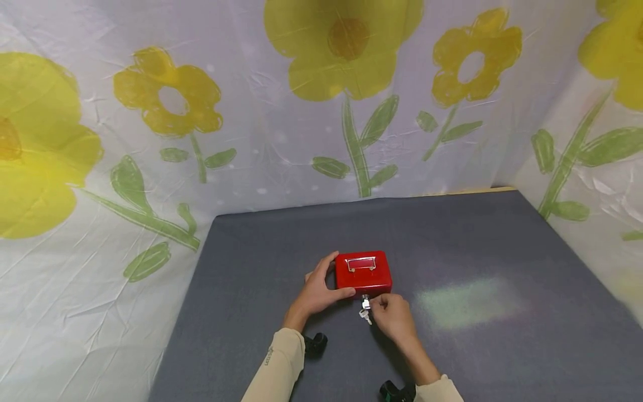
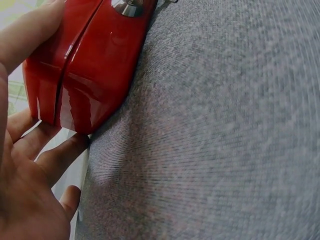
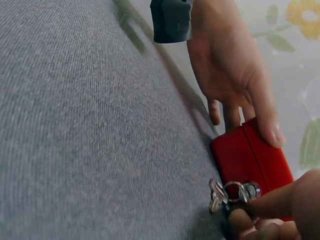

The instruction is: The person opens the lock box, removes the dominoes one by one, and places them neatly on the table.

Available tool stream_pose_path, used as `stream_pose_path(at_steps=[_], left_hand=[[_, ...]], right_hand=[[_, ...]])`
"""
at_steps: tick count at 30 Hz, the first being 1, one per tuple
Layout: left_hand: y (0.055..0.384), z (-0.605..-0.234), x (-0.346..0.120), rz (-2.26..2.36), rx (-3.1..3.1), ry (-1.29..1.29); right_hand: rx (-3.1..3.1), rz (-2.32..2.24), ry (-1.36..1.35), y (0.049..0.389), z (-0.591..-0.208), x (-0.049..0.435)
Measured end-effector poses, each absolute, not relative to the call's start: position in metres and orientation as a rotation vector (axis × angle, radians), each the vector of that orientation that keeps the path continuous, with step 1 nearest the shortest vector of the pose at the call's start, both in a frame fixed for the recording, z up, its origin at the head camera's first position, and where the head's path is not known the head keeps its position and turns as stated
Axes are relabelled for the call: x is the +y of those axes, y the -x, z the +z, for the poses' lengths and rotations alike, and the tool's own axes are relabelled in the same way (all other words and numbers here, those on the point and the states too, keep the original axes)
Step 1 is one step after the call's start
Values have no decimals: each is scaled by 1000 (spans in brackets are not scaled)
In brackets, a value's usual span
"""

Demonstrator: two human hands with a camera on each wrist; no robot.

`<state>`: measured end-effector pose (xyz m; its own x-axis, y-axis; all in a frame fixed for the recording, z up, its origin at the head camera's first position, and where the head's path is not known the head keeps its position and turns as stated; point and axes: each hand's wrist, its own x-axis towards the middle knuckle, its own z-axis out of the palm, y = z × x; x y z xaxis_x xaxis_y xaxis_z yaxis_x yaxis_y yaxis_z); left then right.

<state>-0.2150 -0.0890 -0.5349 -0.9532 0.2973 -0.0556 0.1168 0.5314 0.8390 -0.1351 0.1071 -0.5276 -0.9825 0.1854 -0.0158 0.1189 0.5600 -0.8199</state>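
Observation:
A small red metal cash box (image 1: 363, 280) stands on the dark grey table with its lid down and its wire carry handle (image 1: 361, 261) lying flat on top. My left hand (image 1: 316, 293) grips its left end, thumb on the front edge and fingers against the side. A round silver lock (image 2: 129, 7) shows on the front face in the left wrist view. At that lock, my right hand (image 1: 394, 318) pinches a key between thumb and forefinger. From it a ring (image 3: 233, 189) hangs with spare keys (image 3: 216, 196). The fingers hide part of the pinched key.
The grey cloth-covered table (image 1: 261, 251) stretches around the box. Behind it and at both sides hangs a white sheet (image 1: 241, 162) printed with yellow flowers. Black wrist-worn devices (image 1: 315, 345) sit under the forearms.

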Motion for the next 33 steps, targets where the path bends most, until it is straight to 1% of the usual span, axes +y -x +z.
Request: stream_pose_path(at_steps=[7,11,17,24,27,33], left_hand=[[216,-535,-90,1375,2578,-323],[218,-537,-91,1393,2546,-306],[218,-539,-95,1441,2529,-383],[217,-536,-98,1351,2580,-356],[219,-535,-99,1308,2607,-394],[224,-534,-101,1207,2669,-520]], right_hand=[[-2662,1404,289,139,-526,131],[-2702,1256,204,143,-520,156],[-2714,1038,-122,161,-518,182],[-2790,907,-586,185,-513,194],[-2796,877,-671,193,-512,196],[-2777,827,-751,203,-512,198]])
